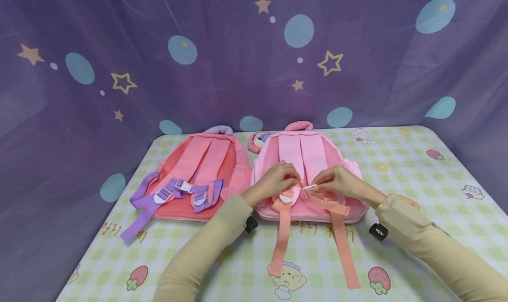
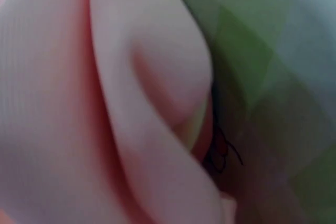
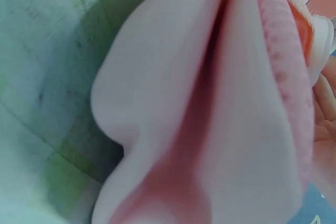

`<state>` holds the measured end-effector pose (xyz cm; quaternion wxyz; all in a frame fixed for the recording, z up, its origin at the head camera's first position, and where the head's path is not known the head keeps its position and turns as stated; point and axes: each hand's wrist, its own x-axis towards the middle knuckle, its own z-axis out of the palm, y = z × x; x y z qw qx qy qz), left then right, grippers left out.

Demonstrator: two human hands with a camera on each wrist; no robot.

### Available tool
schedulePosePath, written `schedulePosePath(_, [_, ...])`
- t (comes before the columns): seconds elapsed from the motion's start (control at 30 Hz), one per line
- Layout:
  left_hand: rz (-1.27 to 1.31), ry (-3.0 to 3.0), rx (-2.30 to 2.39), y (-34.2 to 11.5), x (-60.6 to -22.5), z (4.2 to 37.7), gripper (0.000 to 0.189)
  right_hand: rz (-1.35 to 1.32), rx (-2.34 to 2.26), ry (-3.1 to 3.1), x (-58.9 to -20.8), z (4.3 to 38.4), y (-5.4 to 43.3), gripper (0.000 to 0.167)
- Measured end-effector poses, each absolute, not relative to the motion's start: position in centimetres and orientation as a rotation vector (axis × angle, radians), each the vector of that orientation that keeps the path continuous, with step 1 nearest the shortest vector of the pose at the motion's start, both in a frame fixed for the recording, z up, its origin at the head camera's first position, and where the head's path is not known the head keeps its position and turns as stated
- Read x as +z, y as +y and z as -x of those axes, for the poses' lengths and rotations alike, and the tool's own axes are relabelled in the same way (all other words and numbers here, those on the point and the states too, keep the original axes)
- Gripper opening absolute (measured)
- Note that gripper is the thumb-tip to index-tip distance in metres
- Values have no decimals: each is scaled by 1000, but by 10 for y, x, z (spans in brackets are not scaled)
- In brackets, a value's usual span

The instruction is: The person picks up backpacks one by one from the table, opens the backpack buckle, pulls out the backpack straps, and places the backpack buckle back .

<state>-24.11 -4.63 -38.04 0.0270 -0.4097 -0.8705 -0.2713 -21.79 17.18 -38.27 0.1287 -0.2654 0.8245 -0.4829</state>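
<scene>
A pink backpack (image 1: 313,150) lies with its strap side up on the table. Over its lower half, my left hand (image 1: 278,178) pinches the end of an orange strap (image 1: 294,191) near the middle; what its fingertips cover is hidden. Facing it, my right hand (image 1: 341,180) pinches a white buckle (image 1: 311,187) on the other orange strap (image 1: 327,203). The two hands are close together. In the right wrist view, a white plastic piece (image 3: 321,45) shows beside the hand (image 3: 325,124), behind pink fabric (image 3: 247,119). Blurred pink fabric (image 2: 131,103) fills much of the left wrist view.
To the left lies a coral backpack (image 1: 190,161), its purple straps (image 1: 144,216) joined by a white buckle (image 1: 184,187). A small round coral item (image 1: 254,143) sits behind, between the backpacks. Two loose orange strap ends hang onto the checked tablecloth (image 1: 317,258). A purple curtain (image 1: 238,72) stands behind.
</scene>
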Motion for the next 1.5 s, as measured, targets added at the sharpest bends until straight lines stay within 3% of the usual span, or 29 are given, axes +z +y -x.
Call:
schedulePosePath(1.0, [1391, -2755, -900, -45, -377, 235, 10, 891, -1435, 2314, -384, 210, 176, 12])
schedulePosePath(1.5, [1329, -2783, -1041, -44, -379, 231, 9, 858, -1470, 2271, -384, 211, 176, 13])
